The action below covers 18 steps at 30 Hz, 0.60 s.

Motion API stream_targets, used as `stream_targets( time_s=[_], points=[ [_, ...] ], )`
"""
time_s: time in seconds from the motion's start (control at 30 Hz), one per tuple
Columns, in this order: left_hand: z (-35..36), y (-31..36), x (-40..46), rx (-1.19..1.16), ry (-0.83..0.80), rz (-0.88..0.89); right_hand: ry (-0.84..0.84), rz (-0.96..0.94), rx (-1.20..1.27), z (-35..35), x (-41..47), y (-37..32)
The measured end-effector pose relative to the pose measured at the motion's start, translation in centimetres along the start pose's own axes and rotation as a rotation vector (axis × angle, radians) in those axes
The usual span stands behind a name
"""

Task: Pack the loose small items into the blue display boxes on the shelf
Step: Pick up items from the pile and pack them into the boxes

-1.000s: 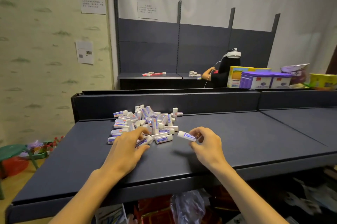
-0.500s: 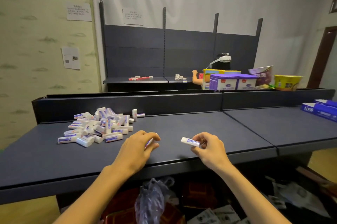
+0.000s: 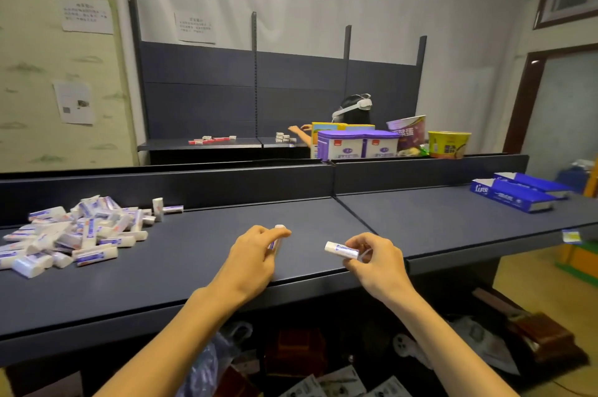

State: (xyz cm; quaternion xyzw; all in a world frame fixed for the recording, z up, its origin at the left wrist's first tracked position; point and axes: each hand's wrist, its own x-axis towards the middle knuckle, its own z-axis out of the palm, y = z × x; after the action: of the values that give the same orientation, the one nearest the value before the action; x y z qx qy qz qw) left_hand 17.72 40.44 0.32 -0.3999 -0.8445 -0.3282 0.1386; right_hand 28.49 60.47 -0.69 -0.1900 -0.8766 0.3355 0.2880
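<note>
Pinching a small white tube [image 3: 342,249] between thumb and curled fingers, the right hand [image 3: 375,262] hovers over the front edge of the dark shelf [image 3: 200,267]; the tube's long axis runs roughly from 10 to 4 o'clock, its free end pointing toward 10 o'clock and its other end hidden in the fingers; the left hand [image 3: 250,259], at 9 o'clock of the right one, curls round a second tube [image 3: 277,239] that stands nearly upright, its tip pointing to 12 o'clock; a pile of loose tubes [image 3: 74,235] lies on the shelf far out at 9 o'clock, the tubes lying every way; the blue display boxes [image 3: 517,194] rest at 2 o'clock near the shelf's right end, well apart from both hands.
</note>
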Motion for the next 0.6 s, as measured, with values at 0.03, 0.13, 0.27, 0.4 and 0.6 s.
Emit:
stream_targets(
  time_s=[0.03,0.13,0.27,0.4,0.6],
  points=[
    [0.7,0.3,0.8,0.007,-0.027,-0.004,0.003,0.005,0.001,-0.5,0.6,0.8],
    [2.8,0.9,3.5,0.018,-0.092,-0.02,0.026,0.014,-0.005,-1.6,2.7,3.3],
    [6.1,1.1,7.5,0.04,-0.112,0.002,0.035,0.018,-0.027,-3.1,6.3,6.4],
    [9.2,1.2,11.8,0.036,-0.102,0.067,0.033,0.021,-0.041,-4.4,10.2,9.0],
    [13.0,3.0,17.6,0.092,-0.059,0.179,0.013,0.009,-0.034,-6.3,14.8,12.6]
  ],
)
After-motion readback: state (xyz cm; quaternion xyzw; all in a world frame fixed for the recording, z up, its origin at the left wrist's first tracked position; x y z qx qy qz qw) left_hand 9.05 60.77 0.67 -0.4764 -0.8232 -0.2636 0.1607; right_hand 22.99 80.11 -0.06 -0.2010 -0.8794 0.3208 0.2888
